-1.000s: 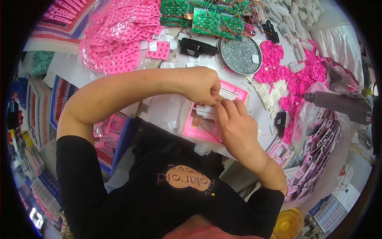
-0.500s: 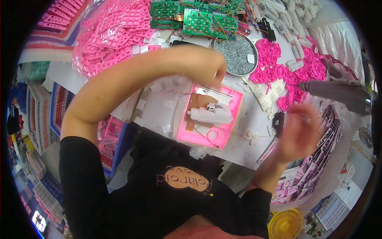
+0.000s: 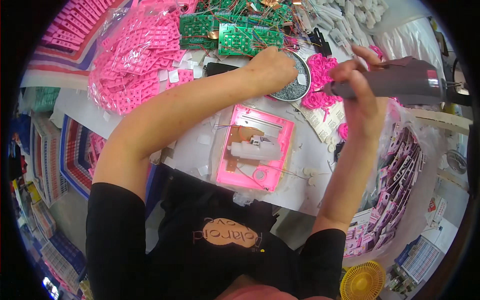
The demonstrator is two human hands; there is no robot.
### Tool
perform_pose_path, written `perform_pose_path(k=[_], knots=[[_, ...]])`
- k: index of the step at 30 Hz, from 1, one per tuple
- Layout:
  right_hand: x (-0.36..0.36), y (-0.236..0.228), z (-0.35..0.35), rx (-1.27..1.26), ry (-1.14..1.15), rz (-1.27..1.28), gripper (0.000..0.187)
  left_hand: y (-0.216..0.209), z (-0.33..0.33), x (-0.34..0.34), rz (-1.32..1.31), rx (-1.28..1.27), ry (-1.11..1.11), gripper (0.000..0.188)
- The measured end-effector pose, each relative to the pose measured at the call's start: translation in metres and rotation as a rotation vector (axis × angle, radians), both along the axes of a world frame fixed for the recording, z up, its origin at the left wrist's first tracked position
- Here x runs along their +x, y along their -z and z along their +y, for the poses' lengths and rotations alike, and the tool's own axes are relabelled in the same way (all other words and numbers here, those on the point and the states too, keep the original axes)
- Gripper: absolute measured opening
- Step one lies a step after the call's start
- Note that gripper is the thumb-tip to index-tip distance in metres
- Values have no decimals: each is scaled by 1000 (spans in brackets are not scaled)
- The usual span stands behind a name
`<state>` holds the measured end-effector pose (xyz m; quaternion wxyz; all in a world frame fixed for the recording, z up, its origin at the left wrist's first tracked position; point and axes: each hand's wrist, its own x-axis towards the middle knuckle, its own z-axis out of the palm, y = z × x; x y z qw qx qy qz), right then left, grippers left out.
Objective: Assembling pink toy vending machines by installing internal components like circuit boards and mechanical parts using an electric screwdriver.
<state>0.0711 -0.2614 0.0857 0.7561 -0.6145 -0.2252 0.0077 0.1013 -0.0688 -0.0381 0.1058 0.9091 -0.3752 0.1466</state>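
My left hand [image 3: 273, 71] reaches over a round metal dish of small screws [image 3: 294, 91], its fingers curled down at the screws. Whatever is between the fingertips is hidden. On the right, my right hand [image 3: 364, 97] has its fingers round a grey electric screwdriver [image 3: 395, 84], which lies level with its bit toward the dish. Between my arms, on the table, is an open pink plastic casing [image 3: 227, 172]. A white plastic part [image 3: 256, 150] lies across it, with a brown board and thin wires inside. Neither hand touches the casing.
Green circuit boards [image 3: 240, 40] with wires lie at the back, beside bagged pink panels [image 3: 135, 65] on the left. Pink ring-shaped parts [image 3: 320, 70] and white plastic parts [image 3: 345, 30] are heaped at the right back. A bag of printed pieces [image 3: 395, 185] stands at the right.
My right hand has risen from beside the casing and taken hold of the electric screwdriver. My left hand has moved from above the casing up to the screw dish.
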Motion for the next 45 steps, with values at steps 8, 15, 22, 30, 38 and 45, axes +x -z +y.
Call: perform_pose_path(k=[8, 15, 22, 30, 38, 45], knots=[[-117, 11, 10, 363, -27, -13, 44, -68, 48, -130, 317, -372, 147, 15], [-145, -1, 31, 320, -220, -45, 38, -67, 48, -198, 781, -749, 5, 14], [-138, 3, 40, 355, -341, -59, 37, -62, 46, -200, 679, -793, -16, 15], [-143, 7, 45, 253, -284, 2, 32, -60, 50, -199, 577, -587, -15, 33], [-123, 30, 47, 208, -196, -75, 32, -26, 63, -199, 209, -455, -168, 60], [-116, 38, 53, 140, -245, -152, 32, -23, 63, -198, 211, -489, -158, 54]])
